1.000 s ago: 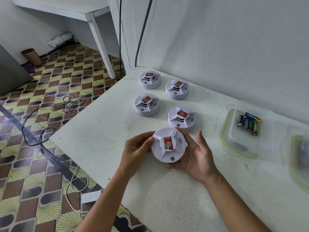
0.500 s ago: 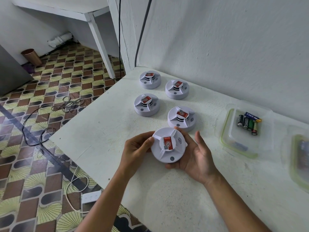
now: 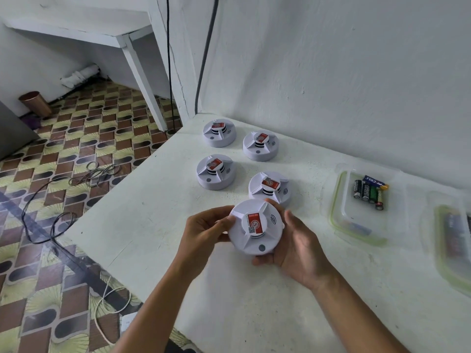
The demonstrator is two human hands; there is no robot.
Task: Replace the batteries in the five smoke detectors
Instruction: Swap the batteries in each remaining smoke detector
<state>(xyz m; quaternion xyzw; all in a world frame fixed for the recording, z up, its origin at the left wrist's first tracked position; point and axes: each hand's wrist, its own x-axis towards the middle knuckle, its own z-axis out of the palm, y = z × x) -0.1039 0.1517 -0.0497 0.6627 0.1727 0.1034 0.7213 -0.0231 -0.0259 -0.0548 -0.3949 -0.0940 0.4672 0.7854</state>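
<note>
Both hands hold a round white smoke detector (image 3: 255,226) with a red label on top, just above the white table (image 3: 158,207). My left hand (image 3: 204,228) grips its left rim with thumb and fingers. My right hand (image 3: 298,245) cups it from below and to the right. Several more detectors of the same kind stand on the table behind it: one (image 3: 269,187) directly behind, one (image 3: 215,171) to the left, two (image 3: 219,133) (image 3: 260,144) at the back near the wall. A clear tub (image 3: 339,200) on the right holds several batteries (image 3: 370,191).
A second clear container (image 3: 451,248) lies at the right edge, its contents blurred. The table's left edge drops to a patterned floor with cables (image 3: 51,200) and a white power strip (image 3: 127,322). A wall stands close behind the table.
The detector has lifted slightly and turned a little in my hands. My right fingers have curled closer around its rim.
</note>
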